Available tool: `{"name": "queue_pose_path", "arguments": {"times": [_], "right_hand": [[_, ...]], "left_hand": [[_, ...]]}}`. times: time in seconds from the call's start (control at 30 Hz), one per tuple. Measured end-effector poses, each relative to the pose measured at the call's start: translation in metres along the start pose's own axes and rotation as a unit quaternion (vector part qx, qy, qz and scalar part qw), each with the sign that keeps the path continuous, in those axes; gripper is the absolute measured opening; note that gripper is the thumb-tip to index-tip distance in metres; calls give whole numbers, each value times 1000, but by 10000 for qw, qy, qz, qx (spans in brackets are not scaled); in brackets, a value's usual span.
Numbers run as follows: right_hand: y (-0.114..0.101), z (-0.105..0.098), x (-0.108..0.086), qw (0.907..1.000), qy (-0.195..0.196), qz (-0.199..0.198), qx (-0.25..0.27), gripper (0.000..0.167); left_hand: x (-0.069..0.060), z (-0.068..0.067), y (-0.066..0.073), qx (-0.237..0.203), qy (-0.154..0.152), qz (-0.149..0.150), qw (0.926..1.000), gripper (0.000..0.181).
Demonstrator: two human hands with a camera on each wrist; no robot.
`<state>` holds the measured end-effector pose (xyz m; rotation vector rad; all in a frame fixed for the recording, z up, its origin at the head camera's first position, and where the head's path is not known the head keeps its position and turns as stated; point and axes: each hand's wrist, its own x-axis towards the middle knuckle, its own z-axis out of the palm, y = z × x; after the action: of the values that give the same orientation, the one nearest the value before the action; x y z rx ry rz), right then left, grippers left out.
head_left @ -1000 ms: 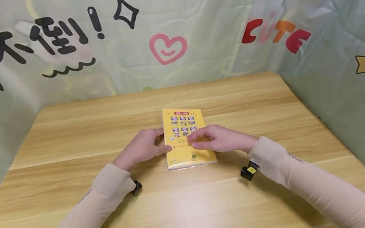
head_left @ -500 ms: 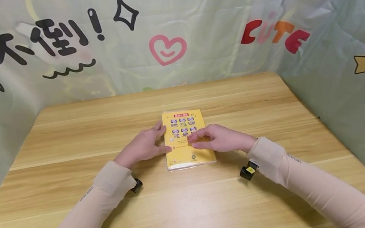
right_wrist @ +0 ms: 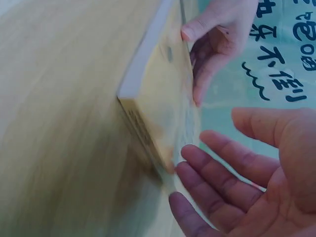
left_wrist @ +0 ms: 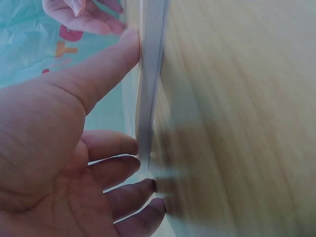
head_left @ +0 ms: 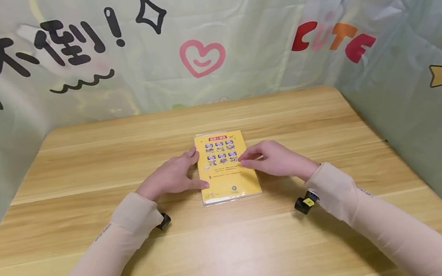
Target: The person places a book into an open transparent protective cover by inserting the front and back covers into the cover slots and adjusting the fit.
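Observation:
A yellow book [head_left: 231, 181] with a thick block of pages lies flat on the wooden table, small printed pictures on its upward side. A clear plastic cover shows along its edges. My left hand [head_left: 172, 174] rests at the book's left edge, thumb on the yellow face and fingers along the side; the left wrist view shows that thumb [left_wrist: 106, 66] extended against the book. Over the right edge hovers my right hand [head_left: 276, 158]. In the right wrist view its fingers [right_wrist: 217, 173] are relaxed and spread, close to the book, with nothing held.
The wooden table [head_left: 238, 258] extends around the book on all sides. A pale green cloth backdrop [head_left: 249, 6] with printed lettering hangs behind and beside it. Each wrist carries a small black camera, such as the right camera [head_left: 304, 204].
The book's upper left corner, raised a second ago, has come down flat. My left fingers have come up to its side. My right hand has shifted right, from over the cover toward the right edge.

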<state>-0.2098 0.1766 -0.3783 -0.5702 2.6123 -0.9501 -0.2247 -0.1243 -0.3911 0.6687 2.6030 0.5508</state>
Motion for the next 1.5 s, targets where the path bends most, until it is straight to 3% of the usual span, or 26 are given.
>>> {"name": "queue_pose_path", "arguments": {"times": [0.27, 0.57, 0.77, 1.03, 1.33, 1.5], "right_hand": [[11, -13, -8, 9957, -21, 739, -557, 30], [2, -12, -18, 9931, -580, 726, -714, 48], [-3, -7, -17, 9932, -680, 833, -439, 47], [10, -3, -15, 9929, -526, 1018, 334, 42], [24, -7, -14, 9792, -563, 1420, 1334, 32], [28, -5, -12, 9775, -690, 1484, 1332, 33]], "left_hand": [[1, -2, -2, -87, 61, 30, 9999, 109], [5, -6, -6, -115, 162, -107, 9997, 110], [9, -6, -6, -107, 148, 14, 9998, 109], [9, -4, -4, 13, 153, -2, 9999, 108], [8, -3, -5, 61, 244, -72, 9997, 108], [8, -3, -4, 47, 275, -88, 9996, 107]]}}
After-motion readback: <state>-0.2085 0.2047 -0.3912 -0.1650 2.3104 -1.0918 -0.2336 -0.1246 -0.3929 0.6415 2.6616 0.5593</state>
